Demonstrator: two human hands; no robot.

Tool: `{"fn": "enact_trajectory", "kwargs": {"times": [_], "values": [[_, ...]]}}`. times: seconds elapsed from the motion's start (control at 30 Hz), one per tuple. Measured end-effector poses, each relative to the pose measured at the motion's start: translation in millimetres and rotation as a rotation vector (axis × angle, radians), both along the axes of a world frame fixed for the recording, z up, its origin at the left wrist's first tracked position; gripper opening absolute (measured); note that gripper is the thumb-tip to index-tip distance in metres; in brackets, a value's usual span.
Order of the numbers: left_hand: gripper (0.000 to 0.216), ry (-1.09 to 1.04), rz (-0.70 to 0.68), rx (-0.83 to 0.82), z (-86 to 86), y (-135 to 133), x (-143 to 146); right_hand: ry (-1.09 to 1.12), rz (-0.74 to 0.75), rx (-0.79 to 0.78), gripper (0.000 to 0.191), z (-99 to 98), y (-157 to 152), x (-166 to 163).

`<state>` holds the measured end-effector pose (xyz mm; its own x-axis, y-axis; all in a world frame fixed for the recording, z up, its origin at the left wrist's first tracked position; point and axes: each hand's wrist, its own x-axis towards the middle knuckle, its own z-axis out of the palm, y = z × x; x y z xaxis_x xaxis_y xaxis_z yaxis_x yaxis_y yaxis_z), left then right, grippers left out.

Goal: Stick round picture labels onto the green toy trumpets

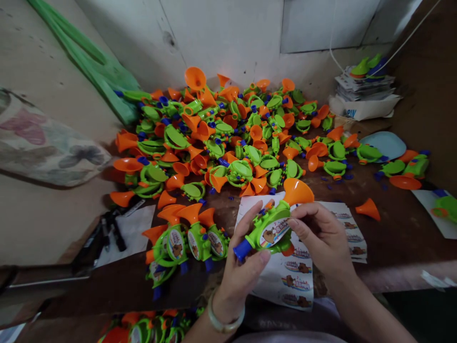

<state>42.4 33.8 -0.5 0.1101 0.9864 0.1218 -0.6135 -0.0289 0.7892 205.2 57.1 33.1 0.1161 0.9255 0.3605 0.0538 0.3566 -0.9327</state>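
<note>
My left hand (240, 267) is wrapped round a green toy trumpet (273, 224) with an orange bell and a blue mouthpiece, held tilted over the table. An oval bear-and-rainbow sticker (274, 233) lies on the trumpet's flat face. My right hand (319, 238) pinches the sticker's right end between thumb and forefinger. Beneath the hands is a sheet of stickers (298, 283), partly hidden by them. Left of my left hand stand several stickered toy trumpets (194, 240) in a close group.
A large heap of toy trumpets (228, 138) without visible stickers fills the table's back. A loose orange bell (368, 209) lies at right, near more sticker sheets (352, 228). Pens (116, 233) lie at left. More toy trumpets (153, 328) sit below the table's front edge.
</note>
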Motion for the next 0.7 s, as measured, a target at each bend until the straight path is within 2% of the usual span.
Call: {"fn": "enact_trajectory", "kwargs": {"times": [0.23, 0.37, 0.53, 0.7], "values": [[0.055, 0.079, 0.120, -0.037, 1.4, -1, 6, -0.057, -0.014, 0.034, 0.011, 4.2, -2, -2], [0.051, 0.092, 0.112, -0.035, 2.3, -2, 6, -0.100, -0.030, 0.083, 0.012, 5.3, -2, -3], [0.054, 0.252, 0.196, -0.013, -8.4, -7, 1, -0.211, -0.071, 0.156, 0.012, 8.8, -2, -6], [0.057, 0.305, 0.224, 0.062, -15.4, -10, -3, -0.310, -0.089, 0.213, 0.012, 12.1, -1, -7]]}}
